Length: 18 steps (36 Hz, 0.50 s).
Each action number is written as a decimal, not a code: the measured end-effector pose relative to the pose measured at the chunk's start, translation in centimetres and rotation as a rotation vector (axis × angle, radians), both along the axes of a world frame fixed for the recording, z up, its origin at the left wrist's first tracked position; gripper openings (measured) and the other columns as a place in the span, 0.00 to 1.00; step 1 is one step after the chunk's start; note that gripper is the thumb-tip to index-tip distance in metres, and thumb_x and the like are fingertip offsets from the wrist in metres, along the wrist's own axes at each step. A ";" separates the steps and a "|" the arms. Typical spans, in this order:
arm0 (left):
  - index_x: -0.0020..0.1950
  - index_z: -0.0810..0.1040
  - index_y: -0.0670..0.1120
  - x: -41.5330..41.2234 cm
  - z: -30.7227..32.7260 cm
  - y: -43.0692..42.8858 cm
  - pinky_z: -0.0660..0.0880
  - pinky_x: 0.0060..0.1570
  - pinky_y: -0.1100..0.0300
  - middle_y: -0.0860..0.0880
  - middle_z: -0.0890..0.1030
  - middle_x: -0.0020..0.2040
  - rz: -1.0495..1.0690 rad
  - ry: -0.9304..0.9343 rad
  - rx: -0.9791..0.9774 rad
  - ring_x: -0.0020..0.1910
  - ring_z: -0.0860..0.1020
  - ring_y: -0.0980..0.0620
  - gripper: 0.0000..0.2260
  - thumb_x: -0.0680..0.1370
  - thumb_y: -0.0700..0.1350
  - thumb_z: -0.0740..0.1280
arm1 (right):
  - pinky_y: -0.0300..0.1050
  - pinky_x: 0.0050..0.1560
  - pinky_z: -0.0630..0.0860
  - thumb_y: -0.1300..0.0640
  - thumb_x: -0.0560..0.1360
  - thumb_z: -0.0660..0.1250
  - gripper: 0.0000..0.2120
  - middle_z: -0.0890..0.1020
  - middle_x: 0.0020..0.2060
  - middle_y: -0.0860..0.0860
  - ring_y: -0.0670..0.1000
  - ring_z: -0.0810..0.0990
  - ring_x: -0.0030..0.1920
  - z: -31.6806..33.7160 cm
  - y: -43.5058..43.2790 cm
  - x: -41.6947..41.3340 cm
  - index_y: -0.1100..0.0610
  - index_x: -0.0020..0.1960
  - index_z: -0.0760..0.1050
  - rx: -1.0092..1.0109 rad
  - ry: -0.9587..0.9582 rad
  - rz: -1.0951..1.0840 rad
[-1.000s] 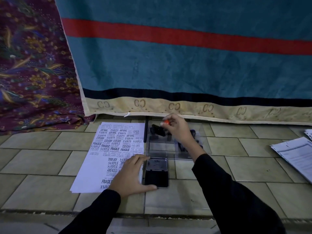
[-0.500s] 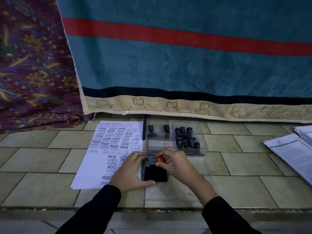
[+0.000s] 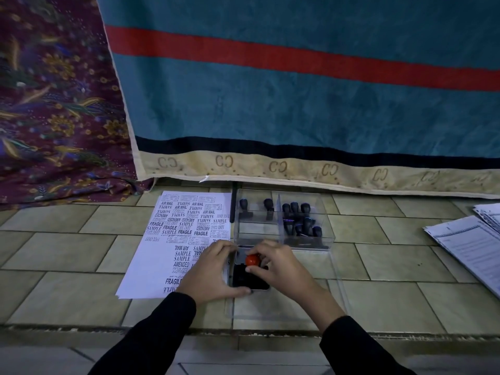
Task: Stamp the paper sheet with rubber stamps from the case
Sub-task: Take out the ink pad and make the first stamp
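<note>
A white paper sheet (image 3: 162,255) covered with black stamp prints lies on the tiled floor. To its right stands a clear plastic case (image 3: 324,239) holding several dark-handled stamps (image 3: 300,219). In front of the case sits a black ink pad (image 3: 244,278). My right hand (image 3: 281,266) grips a red-knobbed stamp (image 3: 252,259) that is down on the pad. My left hand (image 3: 208,269) lies flat across the sheet's lower right corner, thumb along the pad's front edge.
A teal cloth (image 3: 297,90) with a red stripe hangs just behind the case, next to a purple patterned fabric (image 3: 54,104) at left. Printed papers (image 3: 470,244) lie at the right. The case's clear lid (image 3: 311,301) lies flat under the pad. A floor step edge (image 3: 243,332) runs near me.
My right hand took the red-knobbed stamp from the case and brought it down to the ink pad. The left hand stayed on the sheet.
</note>
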<state>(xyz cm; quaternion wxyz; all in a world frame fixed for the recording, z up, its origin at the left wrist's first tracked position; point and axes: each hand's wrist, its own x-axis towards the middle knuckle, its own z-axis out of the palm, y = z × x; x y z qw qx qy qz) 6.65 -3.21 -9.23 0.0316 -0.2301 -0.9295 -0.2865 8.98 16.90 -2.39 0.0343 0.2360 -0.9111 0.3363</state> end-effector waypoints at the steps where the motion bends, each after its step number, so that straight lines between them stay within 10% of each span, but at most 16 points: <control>1: 0.68 0.67 0.54 0.0 -0.1 0.0 0.66 0.66 0.60 0.61 0.65 0.62 0.003 0.001 0.001 0.63 0.65 0.61 0.44 0.60 0.77 0.68 | 0.32 0.45 0.74 0.54 0.70 0.73 0.14 0.79 0.49 0.50 0.46 0.78 0.44 0.0 0.0 0.0 0.54 0.55 0.78 -0.005 -0.003 -0.002; 18: 0.69 0.67 0.54 0.2 -0.1 0.0 0.64 0.65 0.61 0.61 0.65 0.63 0.000 0.008 0.015 0.64 0.64 0.61 0.45 0.60 0.77 0.67 | 0.39 0.47 0.77 0.54 0.70 0.73 0.14 0.80 0.45 0.49 0.48 0.79 0.43 -0.2 -0.2 0.4 0.56 0.54 0.80 -0.042 -0.025 -0.038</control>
